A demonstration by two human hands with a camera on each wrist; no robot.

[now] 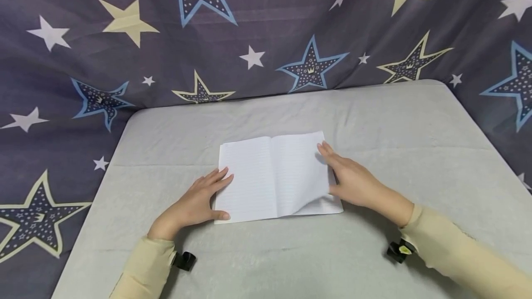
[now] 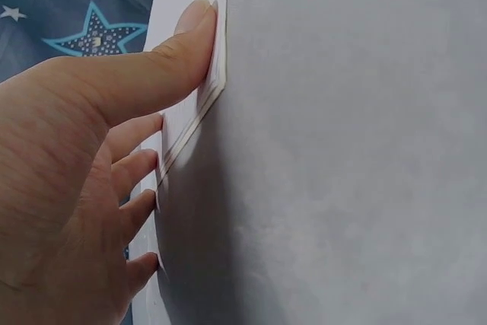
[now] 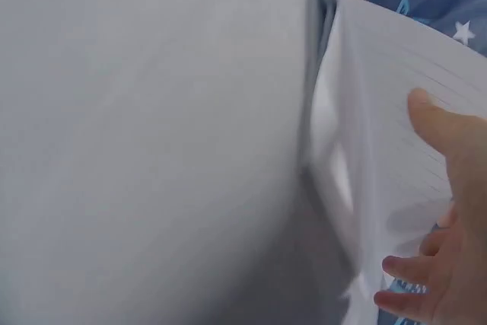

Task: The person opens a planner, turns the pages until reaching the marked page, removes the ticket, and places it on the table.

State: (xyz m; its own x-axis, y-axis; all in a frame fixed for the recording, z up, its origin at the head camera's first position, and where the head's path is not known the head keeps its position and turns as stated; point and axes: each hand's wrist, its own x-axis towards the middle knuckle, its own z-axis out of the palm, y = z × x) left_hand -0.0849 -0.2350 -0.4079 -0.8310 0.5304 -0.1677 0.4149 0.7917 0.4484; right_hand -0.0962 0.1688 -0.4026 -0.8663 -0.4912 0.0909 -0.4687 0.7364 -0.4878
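Observation:
A notebook (image 1: 249, 179) with white lined pages lies spread open on the grey surface. My left hand (image 1: 199, 200) rests at its left edge, fingers spread over the margin and thumb on the page near the bottom corner. In the left wrist view that thumb (image 2: 186, 55) lies across the stacked page edges. At the right edge is my right hand (image 1: 355, 179), its fingers extended along the side of a right-hand page (image 1: 301, 170). That page's lower corner curls up, baring the sheet beneath. In the right wrist view the thumb (image 3: 434, 123) is over the lined page.
A grey cloth-covered surface (image 1: 266, 257) spreads around the notebook. Dark fabric with stars (image 1: 274, 26) hangs behind it and at both sides. Small black devices sit at the left wrist (image 1: 184, 260) and right wrist (image 1: 400, 250).

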